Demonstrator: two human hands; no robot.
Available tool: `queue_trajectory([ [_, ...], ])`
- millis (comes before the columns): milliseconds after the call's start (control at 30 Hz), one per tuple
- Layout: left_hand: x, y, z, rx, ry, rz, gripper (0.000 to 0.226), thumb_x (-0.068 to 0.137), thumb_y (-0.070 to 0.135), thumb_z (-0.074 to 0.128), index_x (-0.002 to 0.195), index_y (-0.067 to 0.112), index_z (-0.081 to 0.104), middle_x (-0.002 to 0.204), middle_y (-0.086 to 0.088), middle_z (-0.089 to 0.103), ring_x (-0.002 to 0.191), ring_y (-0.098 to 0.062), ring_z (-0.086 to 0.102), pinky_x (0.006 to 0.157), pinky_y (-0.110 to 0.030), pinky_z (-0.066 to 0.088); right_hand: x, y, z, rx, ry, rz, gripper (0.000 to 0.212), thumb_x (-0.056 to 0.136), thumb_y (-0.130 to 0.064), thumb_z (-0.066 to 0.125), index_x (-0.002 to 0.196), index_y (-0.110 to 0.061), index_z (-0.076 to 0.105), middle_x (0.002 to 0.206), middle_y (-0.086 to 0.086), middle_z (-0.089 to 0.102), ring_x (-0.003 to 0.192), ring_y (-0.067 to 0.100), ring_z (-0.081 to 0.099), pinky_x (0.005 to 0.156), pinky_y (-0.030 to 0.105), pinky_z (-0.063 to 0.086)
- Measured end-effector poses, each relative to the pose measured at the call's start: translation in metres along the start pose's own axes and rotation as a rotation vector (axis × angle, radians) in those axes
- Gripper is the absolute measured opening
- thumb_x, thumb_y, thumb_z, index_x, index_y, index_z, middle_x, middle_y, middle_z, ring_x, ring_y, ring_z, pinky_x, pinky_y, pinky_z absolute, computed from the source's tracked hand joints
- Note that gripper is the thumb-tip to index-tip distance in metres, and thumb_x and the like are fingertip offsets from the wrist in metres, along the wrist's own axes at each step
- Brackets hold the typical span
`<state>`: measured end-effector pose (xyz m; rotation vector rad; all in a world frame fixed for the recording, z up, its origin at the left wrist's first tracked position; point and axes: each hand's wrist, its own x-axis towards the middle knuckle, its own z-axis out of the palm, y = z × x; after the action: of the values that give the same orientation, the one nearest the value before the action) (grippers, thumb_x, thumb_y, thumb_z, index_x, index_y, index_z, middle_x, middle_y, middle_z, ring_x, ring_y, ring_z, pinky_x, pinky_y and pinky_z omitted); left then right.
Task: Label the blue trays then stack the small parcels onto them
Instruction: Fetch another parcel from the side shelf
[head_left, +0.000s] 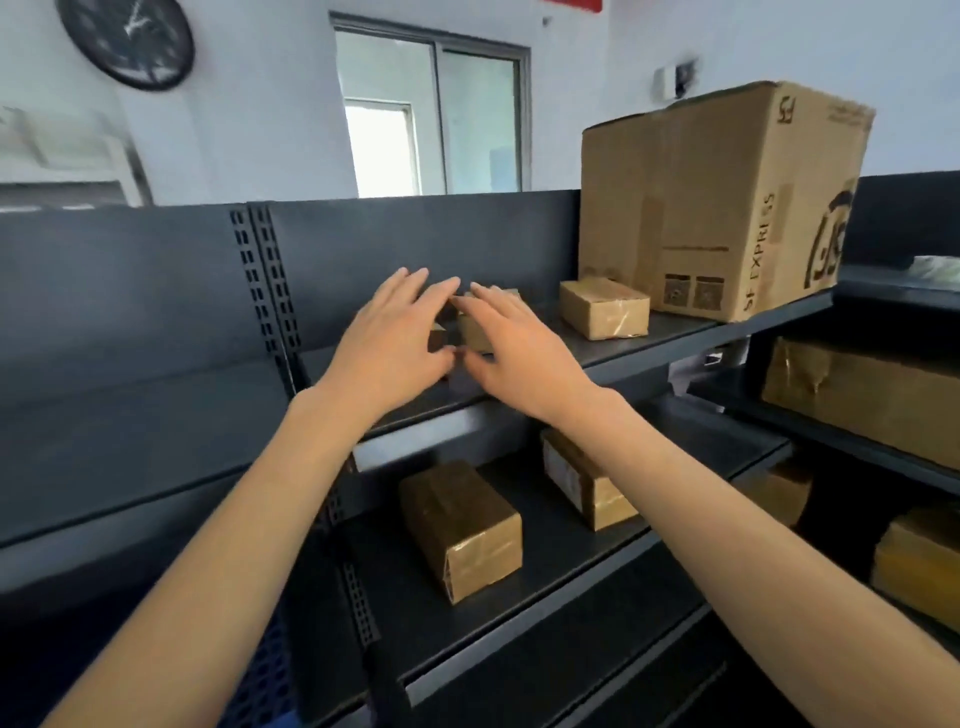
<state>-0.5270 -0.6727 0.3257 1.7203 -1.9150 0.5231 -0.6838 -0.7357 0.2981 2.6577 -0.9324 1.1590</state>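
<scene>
2 hands reach side by side over 1 small parcel (475, 327) near the left end of the top shelf (675, 332) — left hand (395, 332) and right hand (514, 348), fingers straight and spread, gripping nothing — with a second parcel (605, 306) further right beside the large carton (717, 197).

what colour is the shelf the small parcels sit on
The shelf is dark grey, almost black. It shows best in the head view.
</scene>
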Motion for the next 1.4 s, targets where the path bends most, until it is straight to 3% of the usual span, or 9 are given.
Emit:
queue_trajectory([
  [167, 0.005, -0.039, 0.000, -0.070, -0.292, -0.245, 0.095, 0.079, 0.041, 0.073, 0.153, 0.026, 0.014, 0.162, -0.012, 0.006, 0.149, -0.027, -0.001, 0.120, -0.041, 0.010, 0.042, -0.005, 0.032, 0.151, -0.214, -0.082, 0.065, 0.089, -0.025, 0.063, 0.147, -0.017, 0.035, 0.156, 0.009, 0.031, 0.144, 0.026, 0.027, 0.116, 0.033, 0.022],
  [233, 0.002, -0.045, 0.002, -0.139, -0.321, -0.272, 0.094, 0.075, 0.041, 0.073, 0.151, 0.025, 0.021, 0.156, -0.014, 0.022, 0.146, -0.032, 0.014, 0.119, -0.043, 0.016, 0.051, -0.004, 0.040, 0.194, -0.248, -0.140, 0.061, 0.088, -0.021, 0.064, 0.144, -0.013, 0.040, 0.151, 0.008, 0.040, 0.139, 0.024, 0.037, 0.112, 0.032, 0.029],
  [400, -0.014, -0.037, 0.000, -0.298, -0.169, -0.315, 0.067, 0.085, 0.003, 0.064, 0.145, 0.017, 0.037, 0.140, -0.003, 0.043, 0.129, -0.013, 0.039, 0.108, -0.022, 0.028, 0.059, -0.009, 0.049, 0.285, -0.250, -0.229, 0.052, 0.091, -0.018, 0.061, 0.140, -0.013, 0.045, 0.145, 0.005, 0.048, 0.131, 0.024, 0.045, 0.106, 0.036, 0.038],
  [567, -0.052, -0.042, -0.026, -0.160, -0.009, -0.441, 0.072, 0.083, -0.007, 0.059, 0.148, 0.009, 0.034, 0.151, -0.011, 0.036, 0.141, -0.022, 0.032, 0.118, -0.033, 0.023, 0.052, -0.051, 0.052, 0.401, -0.162, -0.362, 0.050, 0.091, -0.013, 0.059, 0.139, -0.009, 0.046, 0.140, 0.010, 0.049, 0.130, 0.026, 0.043, 0.105, 0.031, 0.034],
  [733, -0.142, -0.034, -0.105, 0.031, 0.180, -0.542, 0.067, 0.081, -0.004, 0.063, 0.143, 0.005, 0.040, 0.148, -0.014, 0.040, 0.138, -0.023, 0.036, 0.114, -0.023, 0.023, 0.027, -0.159, 0.043, 0.586, -0.112, -0.523, 0.048, 0.091, -0.008, 0.057, 0.138, -0.005, 0.047, 0.141, 0.012, 0.048, 0.132, 0.030, 0.041, 0.118, 0.039, 0.024],
  [867, -0.240, -0.030, -0.174, 0.202, 0.233, -0.673, 0.063, 0.078, 0.003, 0.061, 0.139, 0.015, 0.046, 0.139, -0.007, 0.048, 0.128, -0.021, 0.044, 0.106, -0.036, 0.038, -0.006, -0.273, 0.041, 0.704, -0.172, -0.645, 0.051, 0.096, -0.017, 0.055, 0.144, -0.011, 0.040, 0.150, 0.008, 0.039, 0.141, 0.033, 0.029, 0.116, 0.040, 0.025],
  [1000, -0.353, -0.035, -0.234, 0.307, 0.284, -0.853, 0.068, 0.078, -0.001, 0.060, 0.142, 0.013, 0.043, 0.147, -0.011, 0.042, 0.135, -0.022, 0.039, 0.104, -0.015, 0.024, -0.057, -0.391, 0.039, 0.841, -0.238, -0.750, 0.051, 0.097, -0.017, 0.053, 0.145, -0.013, 0.038, 0.153, 0.006, 0.034, 0.145, 0.033, 0.022, 0.116, 0.038, 0.022],
  [1067, -0.415, -0.040, -0.260, 0.334, 0.304, -0.927, 0.070, 0.079, 0.000, 0.061, 0.144, 0.013, 0.040, 0.149, -0.010, 0.039, 0.138, -0.022, 0.037, 0.106, -0.017, 0.023, -0.087, -0.449, 0.043, 0.907, -0.296, -0.786, 0.051, 0.097, -0.017, 0.053, 0.146, -0.014, 0.038, 0.154, 0.004, 0.032, 0.146, 0.032, 0.021, 0.115, 0.039, 0.024],
  [1400, -0.621, -0.122, -0.298, 0.277, 0.313, -1.093, 0.067, 0.081, 0.000, 0.061, 0.143, 0.014, 0.042, 0.148, -0.007, 0.041, 0.135, -0.020, 0.040, 0.104, -0.020, 0.026, -0.178, -0.646, 0.125, 0.967, -0.594, -0.745, 0.053, 0.097, -0.016, 0.053, 0.148, -0.018, 0.036, 0.158, 0.001, 0.027, 0.147, 0.027, 0.015, 0.116, 0.043, 0.023],
])
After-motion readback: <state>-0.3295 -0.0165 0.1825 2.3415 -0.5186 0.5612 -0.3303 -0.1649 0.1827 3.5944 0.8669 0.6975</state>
